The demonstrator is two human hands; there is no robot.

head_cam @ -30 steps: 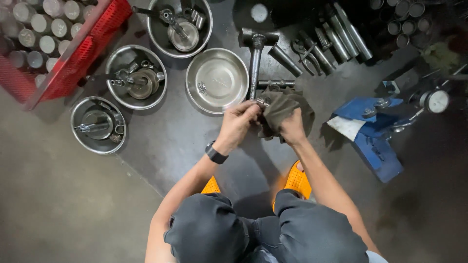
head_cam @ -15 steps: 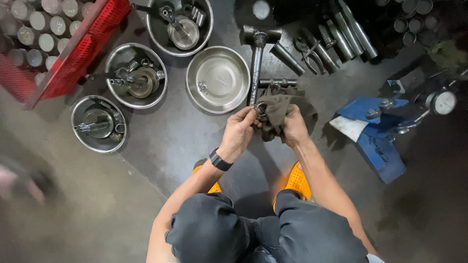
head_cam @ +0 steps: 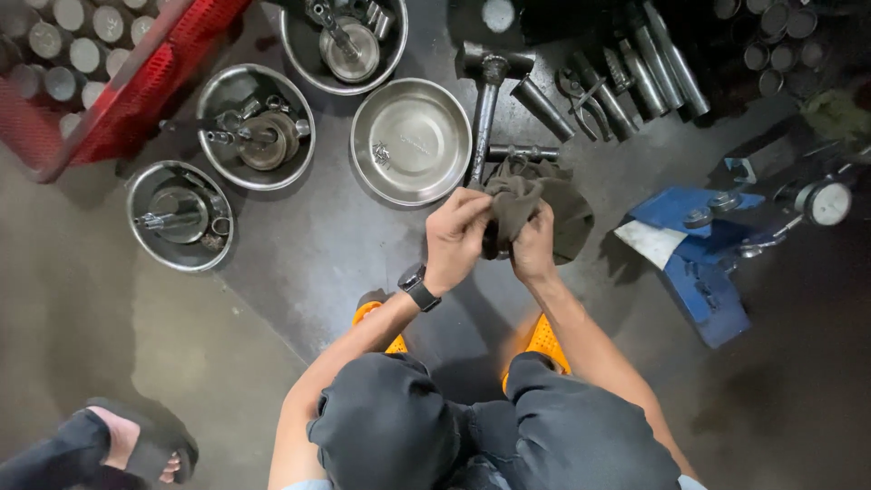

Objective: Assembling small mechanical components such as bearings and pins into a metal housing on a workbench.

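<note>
Pinching with the left fingers [head_cam: 468, 210], curled tight over a bunched olive-brown cloth [head_cam: 544, 201] just right of the frame's centre. Closing on the same cloth from the other side with the right fingers [head_cam: 539, 223], folded inward, thumb tucked. Pressing left hand [head_cam: 456, 238] and right hand [head_cam: 533, 247] nearly knuckle to knuckle, with the cloth wadded between them and its loose end hanging off to the right. Hiding whatever sits inside the wad; impossible to tell from this view whether a part is wrapped in it.

Having changed from a second ago: showing the cloth gathered up higher and tighter between the hands rather than draped out below the right one, and no longer showing the small metal piece glimpsed at the fingertips, now covered. Keeping both grips closed throughout, so wiping or rubbing in place rather than putting anything down.

Moving outward: wearing a dark watch [head_cam: 417, 287] on the left wrist. Lying just above the hands, a hammer [head_cam: 484, 118] with its head at the top centre. Sitting left of it, an almost bare steel bowl [head_cam: 363, 163], then two more bowls of metal parts [head_cam: 210, 98] toward the upper left, beside a red crate [head_cam: 136, 91]. Resting at the right edge, a blue fixture [head_cam: 699, 272] with a dial gauge [head_cam: 827, 202]. Newly entering at the lower left corner, another person's sandalled foot [head_cam: 136, 445].
</note>
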